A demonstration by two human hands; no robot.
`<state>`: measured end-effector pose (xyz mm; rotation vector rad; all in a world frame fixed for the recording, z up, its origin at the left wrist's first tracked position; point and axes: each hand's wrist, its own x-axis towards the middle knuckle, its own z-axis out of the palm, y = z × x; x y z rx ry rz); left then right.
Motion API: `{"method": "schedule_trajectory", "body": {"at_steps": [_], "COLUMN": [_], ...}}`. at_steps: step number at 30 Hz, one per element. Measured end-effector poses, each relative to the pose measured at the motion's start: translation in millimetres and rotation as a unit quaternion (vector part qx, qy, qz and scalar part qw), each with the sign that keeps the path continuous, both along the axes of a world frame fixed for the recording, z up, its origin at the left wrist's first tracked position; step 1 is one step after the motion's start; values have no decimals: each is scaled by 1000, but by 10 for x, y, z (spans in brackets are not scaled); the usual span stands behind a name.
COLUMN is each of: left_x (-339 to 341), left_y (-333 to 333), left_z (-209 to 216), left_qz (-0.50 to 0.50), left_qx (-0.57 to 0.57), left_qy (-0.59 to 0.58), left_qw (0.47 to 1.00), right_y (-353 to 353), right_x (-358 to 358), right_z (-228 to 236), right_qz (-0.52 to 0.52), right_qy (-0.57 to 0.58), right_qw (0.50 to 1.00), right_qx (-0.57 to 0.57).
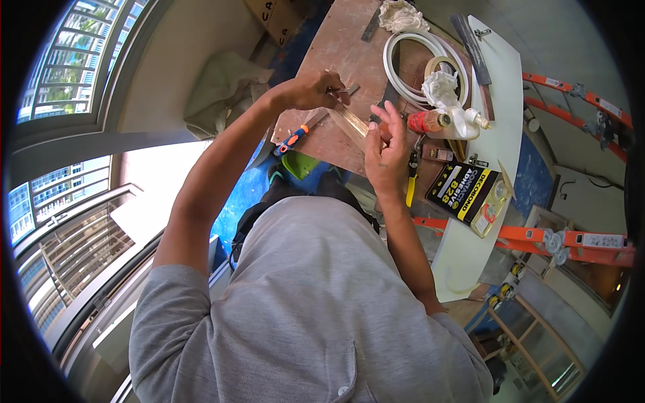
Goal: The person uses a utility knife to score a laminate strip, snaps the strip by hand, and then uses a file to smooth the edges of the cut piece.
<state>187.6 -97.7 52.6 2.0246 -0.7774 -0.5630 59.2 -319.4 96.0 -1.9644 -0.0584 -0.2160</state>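
Note:
A flat, shiny tan strip [351, 123] stretches slantwise between my hands over the brown worktable [346, 57]. My left hand [314, 91] is closed at its far end, the fingers bent in. Something small and thin shows at those fingertips, too small to name. My right hand [388, 148] pinches the near end between thumb and fingers, with other fingers stretched out. Below my left hand lies a utility knife [293, 140] with a blue and orange handle. Beside my right hand are a red-labelled bottle [424, 121] and a yellow-handled tool [412, 183].
A black and yellow adhesive tin [463, 191] stands at the right on a white panel [502, 74]. Near it are a white squeeze bottle [463, 125], a coil of white edging [396, 67] and crumpled cloth [402, 15]. An orange ladder [578, 238] stands at right, windows [70, 57] at left.

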Motion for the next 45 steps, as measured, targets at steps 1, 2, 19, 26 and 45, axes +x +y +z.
{"method": "schedule_trajectory", "body": {"at_steps": [1,2,19,26,45], "left_x": [-8,10,-36,-145,-347], "left_y": [-16,-28,490,261,583], "left_z": [52,99,-456,-505,-688], "left_qz": [-3,-7,281,303,442], "left_qx": [-15,-3,-94,-75,-4], "left_qy": [-5,28,197,238,248], "left_qw": [1000,1000,934,920,862], "right_y": [-7,-15,-81,-108,-251], "right_x": [-1,-5,-50,-85,-155], "right_z": [-11,-19,-112,-107,-145], "right_qz": [0,0,23,31,1], "right_qy": [-1,-2,-50,-36,-6], "right_qw": [1000,1000,998,998,1000], "right_qx": [-1,-3,17,40,11]}}
